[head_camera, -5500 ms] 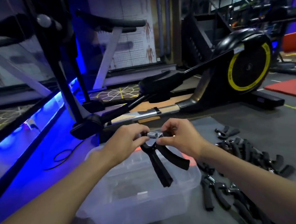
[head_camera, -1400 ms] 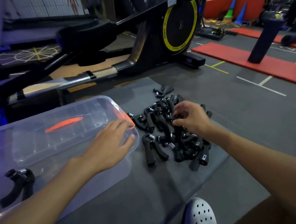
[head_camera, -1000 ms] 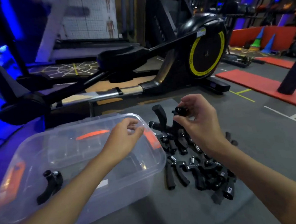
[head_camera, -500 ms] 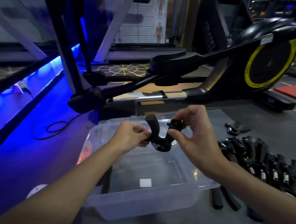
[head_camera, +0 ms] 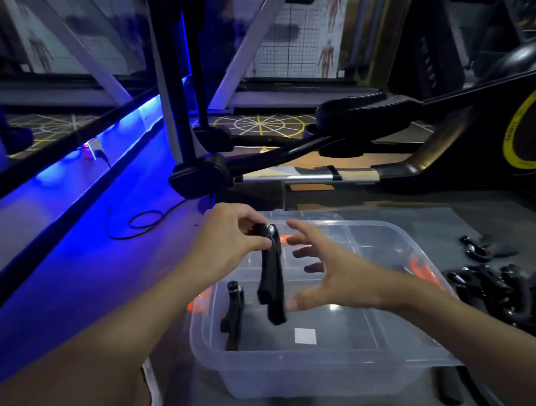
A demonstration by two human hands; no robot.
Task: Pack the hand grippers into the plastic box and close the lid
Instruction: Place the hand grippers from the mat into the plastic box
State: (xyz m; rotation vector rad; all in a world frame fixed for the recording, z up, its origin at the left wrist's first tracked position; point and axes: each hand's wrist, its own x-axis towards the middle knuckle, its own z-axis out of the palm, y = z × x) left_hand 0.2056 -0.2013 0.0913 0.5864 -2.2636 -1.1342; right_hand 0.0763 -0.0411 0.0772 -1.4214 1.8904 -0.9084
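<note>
Head view: left hand [head_camera: 228, 240] pinching hand gripper [head_camera: 272, 278].

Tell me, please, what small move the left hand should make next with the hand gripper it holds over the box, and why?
Probably lower it and let go. The left hand pinches the hand gripper by its spring end, handles hanging inside the open plastic box, beside one already packed. The right hand is open and clear.
</note>
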